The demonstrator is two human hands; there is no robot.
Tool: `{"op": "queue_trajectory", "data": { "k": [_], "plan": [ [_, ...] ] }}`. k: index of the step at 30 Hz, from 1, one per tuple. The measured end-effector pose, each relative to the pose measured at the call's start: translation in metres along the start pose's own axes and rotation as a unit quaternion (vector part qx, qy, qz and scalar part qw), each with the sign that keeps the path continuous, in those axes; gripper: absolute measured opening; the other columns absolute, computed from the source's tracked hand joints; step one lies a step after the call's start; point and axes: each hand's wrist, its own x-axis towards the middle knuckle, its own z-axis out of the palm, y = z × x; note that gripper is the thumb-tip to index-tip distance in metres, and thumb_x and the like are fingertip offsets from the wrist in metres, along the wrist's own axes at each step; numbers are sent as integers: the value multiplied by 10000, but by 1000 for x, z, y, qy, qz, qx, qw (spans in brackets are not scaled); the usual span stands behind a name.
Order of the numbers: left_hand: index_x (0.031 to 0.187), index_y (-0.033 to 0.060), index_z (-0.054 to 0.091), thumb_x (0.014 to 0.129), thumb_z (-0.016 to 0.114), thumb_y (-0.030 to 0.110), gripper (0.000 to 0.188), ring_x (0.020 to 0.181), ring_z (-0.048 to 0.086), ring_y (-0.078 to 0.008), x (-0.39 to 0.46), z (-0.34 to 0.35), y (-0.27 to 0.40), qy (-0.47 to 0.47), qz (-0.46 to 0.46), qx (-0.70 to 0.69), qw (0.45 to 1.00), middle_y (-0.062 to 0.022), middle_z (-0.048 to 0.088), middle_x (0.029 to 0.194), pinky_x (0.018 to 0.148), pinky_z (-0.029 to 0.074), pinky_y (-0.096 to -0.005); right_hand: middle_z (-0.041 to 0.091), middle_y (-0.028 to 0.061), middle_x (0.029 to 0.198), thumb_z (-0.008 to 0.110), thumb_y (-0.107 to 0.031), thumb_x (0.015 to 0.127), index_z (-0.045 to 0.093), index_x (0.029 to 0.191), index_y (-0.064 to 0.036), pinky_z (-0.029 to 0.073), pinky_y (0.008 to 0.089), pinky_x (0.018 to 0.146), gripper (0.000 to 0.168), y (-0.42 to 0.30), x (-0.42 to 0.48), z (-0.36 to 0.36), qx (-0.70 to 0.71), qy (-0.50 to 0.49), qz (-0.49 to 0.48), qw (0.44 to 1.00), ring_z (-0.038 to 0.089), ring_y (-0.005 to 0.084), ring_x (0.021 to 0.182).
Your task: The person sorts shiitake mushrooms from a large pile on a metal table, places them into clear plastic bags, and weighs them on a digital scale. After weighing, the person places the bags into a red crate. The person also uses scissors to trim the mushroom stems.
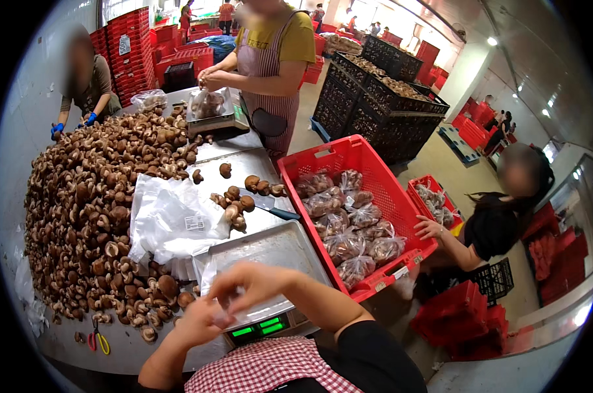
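Note:
My left hand (203,322) and my right hand (252,287) are close together over the near edge of a weighing scale's metal pan (277,250). Both are blurred. Something clear, perhaps plastic film, shows between the fingers, but whether either hand grips it is unclear. Beyond them lies a stack of clear plastic bags (173,216), one bearing a printed label. A large heap of shiitake mushrooms (90,211) covers the table's left side. Several loose mushrooms (235,211) lie past the scale by a knife with a dark handle (284,213).
A red plastic crate (385,172) of bagged mushrooms (345,211) stands right of the scale, with a co-worker's hand (429,228) at its rim. Scissors (98,339) lie at the near left. Across the table, another person handles a bag on a second scale (227,118). Black crates (370,113) stand behind.

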Motion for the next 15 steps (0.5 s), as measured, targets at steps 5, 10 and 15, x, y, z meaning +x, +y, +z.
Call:
{"op": "queue_trajectory", "data": {
  "k": [5,10,15],
  "plan": [
    [685,108,501,929,525,284,302,592,492,-74,-12,-6,-7,430,-153,-357,815,13,518,676,527,409,-255,573,39,1106,416,-300,965,486,1235,-88,330,371,1026,350,106,-13,-43,466,341,-130,806,509,184,1072],
    [1133,-15,506,957,437,298,366,910,570,-176,-25,8,-23,539,-151,-572,599,-67,577,1023,784,462,-317,351,114,1398,852,-302,554,123,1452,-80,296,370,1028,1178,134,-19,92,307,-23,88,947,317,216,1278],
    [1159,-40,486,963,443,316,408,913,562,-170,-59,63,-47,451,-284,-421,734,-74,569,1055,786,456,-290,557,73,1109,748,-136,701,295,1365,-49,451,284,788,808,114,-18,95,363,121,121,916,551,158,937]
  ]
}}
